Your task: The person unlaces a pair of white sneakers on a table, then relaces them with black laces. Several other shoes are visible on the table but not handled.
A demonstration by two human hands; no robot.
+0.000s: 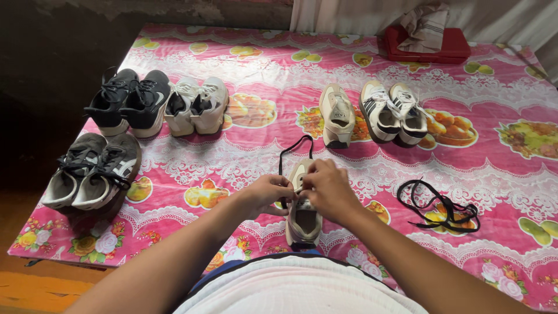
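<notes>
Worktop [349, 64] cloth, pink with white lace bands and printed fruit and flowers, fills nearly the whole view and carries everything else. A red cushion-like box [424, 49] sits at the far edge with a folded beige cloth [427, 23] on top. Along the left side stand three pairs of shoes: a black pair [131, 100] at the far left, a white pair [197, 104] just beside it, and a grey pair [93, 171] nearer the person. Right of centre stands a striped white pair [395, 113], and just left of it a single beige shoe [337, 115]. Its apparent mate, a beige shoe [303, 215], lies close to the near edge, toe pointing away, directly under the hands. The left hand [267, 195] and the right hand [328, 189] are close together over the shoe's lacing area, fingers pinched on a black lace [290, 151] that loops up beyond the toe (whether each hand grips the lace or only the shoe's upper, I cannot tell). A second, loose black lace [439, 206] lies tangled on the cloth, well apart to the right of the hands.
</notes>
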